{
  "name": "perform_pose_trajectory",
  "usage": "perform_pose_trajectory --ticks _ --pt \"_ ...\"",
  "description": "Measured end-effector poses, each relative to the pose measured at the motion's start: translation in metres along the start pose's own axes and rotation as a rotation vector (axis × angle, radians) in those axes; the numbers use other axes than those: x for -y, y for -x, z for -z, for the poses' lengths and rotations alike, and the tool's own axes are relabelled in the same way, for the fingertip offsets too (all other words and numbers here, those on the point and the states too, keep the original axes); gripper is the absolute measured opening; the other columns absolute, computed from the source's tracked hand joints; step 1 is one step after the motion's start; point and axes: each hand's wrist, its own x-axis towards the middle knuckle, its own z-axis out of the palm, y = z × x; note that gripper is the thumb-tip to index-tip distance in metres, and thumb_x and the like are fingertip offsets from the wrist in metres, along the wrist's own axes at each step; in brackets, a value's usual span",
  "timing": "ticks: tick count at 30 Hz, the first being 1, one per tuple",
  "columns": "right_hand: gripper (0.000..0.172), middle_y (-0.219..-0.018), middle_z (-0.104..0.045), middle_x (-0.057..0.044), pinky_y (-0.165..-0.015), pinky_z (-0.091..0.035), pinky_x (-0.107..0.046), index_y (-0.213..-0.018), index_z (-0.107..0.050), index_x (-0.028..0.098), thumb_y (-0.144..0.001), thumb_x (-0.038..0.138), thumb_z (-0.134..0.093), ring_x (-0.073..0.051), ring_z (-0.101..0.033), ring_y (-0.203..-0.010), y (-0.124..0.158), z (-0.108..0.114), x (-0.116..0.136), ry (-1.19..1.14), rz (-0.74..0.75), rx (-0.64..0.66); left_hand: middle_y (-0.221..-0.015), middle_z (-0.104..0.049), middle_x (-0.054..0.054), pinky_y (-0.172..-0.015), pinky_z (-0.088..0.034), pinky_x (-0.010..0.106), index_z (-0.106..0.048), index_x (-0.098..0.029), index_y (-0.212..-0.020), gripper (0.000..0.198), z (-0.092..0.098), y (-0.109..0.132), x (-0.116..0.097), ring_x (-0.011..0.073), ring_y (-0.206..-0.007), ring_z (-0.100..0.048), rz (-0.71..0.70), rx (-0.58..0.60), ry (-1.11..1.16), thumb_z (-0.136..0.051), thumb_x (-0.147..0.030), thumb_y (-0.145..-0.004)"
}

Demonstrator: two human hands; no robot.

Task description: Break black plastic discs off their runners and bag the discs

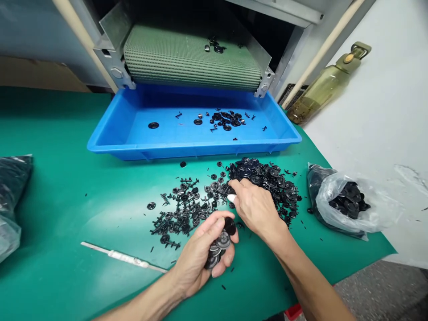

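As the half-closed left hand (197,258) cradles stacked discs (219,247) and the curled right hand (256,207), contents hidden, probes the pile (270,178), discs may slip.

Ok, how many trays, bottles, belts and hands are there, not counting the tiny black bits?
Blue tray: 1
Green bottle: 1
Conveyor belt: 1
Hands: 2, the left hand holding black discs, the right hand on the pile
Total: 5
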Motion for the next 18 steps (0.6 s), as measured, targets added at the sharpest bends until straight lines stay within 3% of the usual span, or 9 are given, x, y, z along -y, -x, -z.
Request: perform_pose_trajectory --ticks 5,11,15,18 --pt "0.03 -0.108 -0.055 -0.006 -0.06 -0.041 -0.026 -0.109 -0.061 0.022 -0.091 0.012 -0.04 -0.018 -0.057 -0.085 0.011 -0.007 -0.008 -0.113 0.009 -0.058 -0.06 -0.064 0.003 -0.03 -0.024 0.012 -0.056 -0.016 -0.081 0.031 0.003 0.0 0.0 0.0028 -0.031 -0.041 0.049 0.081 -0.087 -0.055 -0.044 -0.091" --pt "0.027 -0.12 -0.056 -0.007 -0.064 -0.046 -0.028 -0.101 -0.06 0.019 -0.091 0.008 -0.038 -0.018 -0.058 -0.088 0.029 -0.009 -0.006 -0.096 0.057 -0.041 -0.081 -0.068 0.005 -0.031 -0.026 0.013 -0.059 -0.017 -0.109 0.026 0.004 0.0 0.001 0.0015 -0.034 -0.043 0.055 0.02 -0.124 -0.062 -0.034 -0.089" --pt "0.022 -0.125 -0.052 -0.006 -0.054 -0.044 -0.027 -0.099 -0.059 0.022 -0.093 0.013 -0.04 -0.021 -0.058 -0.091 0.038 -0.009 -0.002 -0.064 0.06 -0.064 -0.081 -0.061 0.001 -0.031 -0.027 0.012 -0.062 -0.017 -0.104 0.026 0.002 -0.001 0.002 0.0021 -0.041 -0.042 0.019 -0.04 -0.142 -0.066 -0.035 -0.086" --pt "0.022 -0.11 -0.054 -0.006 -0.051 -0.042 -0.026 -0.105 -0.058 0.024 -0.094 0.016 -0.04 -0.02 -0.057 -0.086 0.039 -0.012 -0.001 -0.087 0.044 -0.059 -0.081 -0.058 -0.001 -0.03 -0.027 0.012 -0.062 -0.018 -0.102 0.026 0.001 -0.001 0.002 0.0013 -0.041 -0.039 0.002 -0.078 -0.166 -0.068 -0.037 -0.085"
